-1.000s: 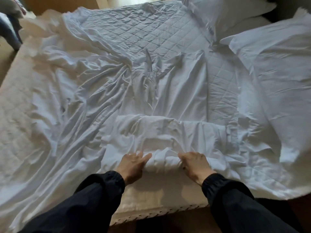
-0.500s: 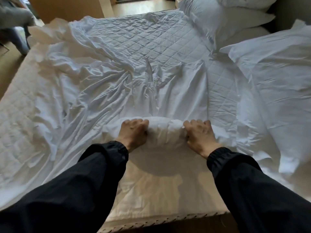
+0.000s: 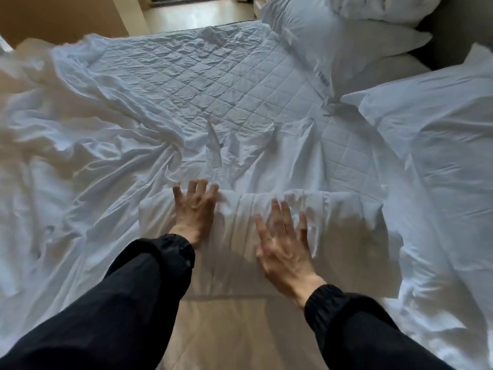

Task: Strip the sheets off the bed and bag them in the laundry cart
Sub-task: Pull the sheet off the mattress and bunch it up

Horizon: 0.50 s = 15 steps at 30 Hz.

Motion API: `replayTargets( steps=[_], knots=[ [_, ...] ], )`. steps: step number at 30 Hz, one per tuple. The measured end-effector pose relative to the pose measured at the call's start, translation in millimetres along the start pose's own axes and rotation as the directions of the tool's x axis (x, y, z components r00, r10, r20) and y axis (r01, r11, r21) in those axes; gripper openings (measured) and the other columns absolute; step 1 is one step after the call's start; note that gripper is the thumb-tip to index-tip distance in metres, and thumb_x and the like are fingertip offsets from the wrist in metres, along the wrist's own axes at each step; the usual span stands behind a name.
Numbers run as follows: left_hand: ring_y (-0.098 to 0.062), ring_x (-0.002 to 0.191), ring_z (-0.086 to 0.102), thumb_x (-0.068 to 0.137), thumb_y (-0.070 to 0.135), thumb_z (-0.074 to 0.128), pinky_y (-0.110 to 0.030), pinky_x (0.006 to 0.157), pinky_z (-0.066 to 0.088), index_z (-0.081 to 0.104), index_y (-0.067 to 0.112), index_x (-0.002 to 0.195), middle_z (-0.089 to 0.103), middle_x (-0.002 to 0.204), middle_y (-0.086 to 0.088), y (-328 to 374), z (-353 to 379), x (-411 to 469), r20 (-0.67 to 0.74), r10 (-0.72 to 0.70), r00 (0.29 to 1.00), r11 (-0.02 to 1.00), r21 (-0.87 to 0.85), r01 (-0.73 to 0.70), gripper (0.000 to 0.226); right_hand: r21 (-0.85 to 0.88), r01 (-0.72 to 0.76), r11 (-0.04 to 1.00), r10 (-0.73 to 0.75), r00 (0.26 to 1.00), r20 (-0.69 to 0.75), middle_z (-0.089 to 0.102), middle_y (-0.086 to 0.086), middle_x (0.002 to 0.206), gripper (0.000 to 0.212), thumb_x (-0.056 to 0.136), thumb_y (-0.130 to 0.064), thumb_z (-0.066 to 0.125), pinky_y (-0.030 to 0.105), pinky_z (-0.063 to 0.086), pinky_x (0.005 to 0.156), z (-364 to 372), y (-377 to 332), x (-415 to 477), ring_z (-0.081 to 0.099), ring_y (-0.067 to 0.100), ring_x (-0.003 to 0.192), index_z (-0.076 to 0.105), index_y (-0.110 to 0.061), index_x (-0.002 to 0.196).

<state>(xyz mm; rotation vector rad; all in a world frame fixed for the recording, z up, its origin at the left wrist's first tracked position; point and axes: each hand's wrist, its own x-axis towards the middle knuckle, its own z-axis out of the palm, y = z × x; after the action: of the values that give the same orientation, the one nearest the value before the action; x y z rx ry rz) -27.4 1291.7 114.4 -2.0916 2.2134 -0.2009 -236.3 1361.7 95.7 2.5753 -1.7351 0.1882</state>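
A crumpled white sheet [image 3: 112, 166] lies loose over the bed, its near edge rolled into a thick white roll [image 3: 336, 217] across the middle. My left hand [image 3: 196, 209] lies flat on the roll's left part, fingers spread and straight. My right hand [image 3: 282, 244] hovers or rests on the roll a little nearer to me, fingers spread too. Both arms wear black sleeves. Behind the roll the quilted mattress pad [image 3: 213, 81] is bare. In front of the roll the cream mattress top [image 3: 240, 329] shows.
White pillows [image 3: 333, 30] are piled at the far right by the headboard. A large white duvet or pillowcase [image 3: 440, 145] lies along the right side. Beyond the bed are a tan floor [image 3: 192, 12] and a brown wall [image 3: 53, 17].
Both hands pushed the rolled sheet farther across the bed, away from me. Their fingers, curled on the roll before, are now spread flat. More cream mattress shows near me.
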Motion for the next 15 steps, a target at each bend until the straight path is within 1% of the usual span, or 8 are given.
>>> replayTargets(
  steps=[1, 3, 6, 8, 10, 12, 13, 15],
  knots=[
    [-0.032, 0.111, 0.054, 0.078, 0.009, 0.064, -0.054, 0.095, 0.027, 0.063, 0.016, 0.111, 0.060, 0.119, -0.011, 0.1, 4.0, 9.8, 0.016, -0.020, 1.000, 0.999, -0.032, 0.020, 0.034, 0.004, -0.003, 1.000, 0.003, 0.998, 0.057, 0.014, 0.025, 0.156, 0.066, 0.088, -0.037, 0.042, 0.062, 0.004, 0.112, 9.4, -2.0, 1.1, 0.008, 0.040, 0.146, 0.030, -0.015, 0.149],
    [-0.032, 0.116, 0.052, 0.086, 0.013, 0.056, -0.057, 0.101, 0.024, 0.062, 0.014, 0.112, 0.059, 0.122, -0.012, 0.5, 12.6, 24.4, -0.026, -0.028, 0.999, 0.994, -0.110, 0.025, 0.027, 0.019, -0.039, 0.999, 0.036, 0.990, 0.137, 0.013, 0.022, 0.158, 0.069, 0.089, -0.046, 0.033, 0.063, 0.007, 0.111, 29.1, 2.7, 10.6, 0.011, 0.038, 0.146, 0.025, -0.017, 0.152],
    [-0.032, 0.127, 0.048, 0.090, 0.023, 0.046, -0.060, 0.110, 0.021, 0.060, 0.013, 0.119, 0.057, 0.130, -0.014, 6.2, 24.8, 27.4, -0.087, 0.062, 0.994, 0.975, -0.209, -0.079, 0.033, 0.033, -0.073, 0.997, 0.063, 0.970, 0.236, 0.012, 0.016, 0.159, 0.068, 0.092, -0.053, 0.023, 0.060, 0.003, 0.111, 53.2, 20.5, 41.4, 0.010, 0.034, 0.147, 0.015, -0.025, 0.153],
    [-0.032, 0.138, 0.036, 0.092, 0.040, 0.031, -0.060, 0.113, 0.015, 0.050, 0.017, 0.134, 0.044, 0.145, -0.015, 13.6, 28.3, 19.6, 0.022, 0.152, 0.988, 0.966, -0.215, -0.144, 0.052, 0.012, -0.089, 0.996, 0.081, 0.949, 0.305, -0.005, 0.010, 0.161, 0.071, 0.088, -0.060, -0.001, 0.057, -0.007, 0.113, 62.7, 33.8, 68.2, -0.008, 0.030, 0.147, -0.006, -0.030, 0.151],
    [-0.032, 0.147, 0.009, 0.090, 0.054, 0.015, -0.061, 0.113, -0.003, 0.020, 0.026, 0.151, 0.013, 0.159, -0.013, 16.9, 38.4, 13.5, 0.196, 0.204, 0.959, 0.971, -0.166, -0.172, 0.068, 0.014, -0.128, 0.992, 0.112, 0.914, 0.391, -0.019, 0.008, 0.159, 0.074, 0.081, -0.061, -0.015, 0.055, -0.012, 0.114, 63.9, 38.5, 92.9, -0.018, 0.029, 0.146, -0.016, -0.031, 0.150],
    [-0.032, 0.147, -0.011, 0.088, 0.061, 0.008, -0.063, 0.109, -0.015, -0.006, 0.031, 0.152, -0.009, 0.161, -0.010, 18.0, 55.9, 13.8, 0.276, 0.194, 0.941, 0.977, -0.143, -0.159, 0.072, 0.021, -0.154, 0.988, 0.135, 0.918, 0.374, -0.016, 0.011, 0.159, 0.067, 0.093, -0.057, -0.003, 0.057, -0.012, 0.114, 65.0, 36.1, 105.0, -0.016, 0.031, 0.146, -0.008, -0.028, 0.152],
    [-0.032, 0.146, -0.013, 0.088, 0.061, 0.007, -0.065, 0.108, -0.016, -0.010, 0.034, 0.151, -0.013, 0.160, -0.009, 18.4, 66.0, 14.8, 0.278, 0.175, 0.944, 0.979, -0.153, -0.136, 0.071, 0.030, -0.158, 0.987, 0.137, 0.924, 0.357, -0.013, 0.012, 0.160, 0.065, 0.095, -0.055, 0.002, 0.059, -0.013, 0.113, 67.7, 34.2, 104.5, -0.014, 0.032, 0.146, -0.004, -0.027, 0.153],
    [-0.035, 0.147, -0.006, 0.090, 0.061, 0.012, -0.069, 0.106, -0.010, -0.006, 0.036, 0.152, -0.005, 0.161, -0.010, 20.5, 85.1, 16.7, 0.232, 0.133, 0.963, 0.982, -0.164, -0.096, 0.070, 0.036, -0.182, 0.983, 0.160, 0.932, 0.326, -0.008, 0.012, 0.160, 0.071, 0.090, -0.059, -0.003, 0.062, -0.015, 0.108, 79.7, 33.3, 96.5, -0.009, 0.035, 0.147, 0.001, -0.027, 0.153]
  ],
)
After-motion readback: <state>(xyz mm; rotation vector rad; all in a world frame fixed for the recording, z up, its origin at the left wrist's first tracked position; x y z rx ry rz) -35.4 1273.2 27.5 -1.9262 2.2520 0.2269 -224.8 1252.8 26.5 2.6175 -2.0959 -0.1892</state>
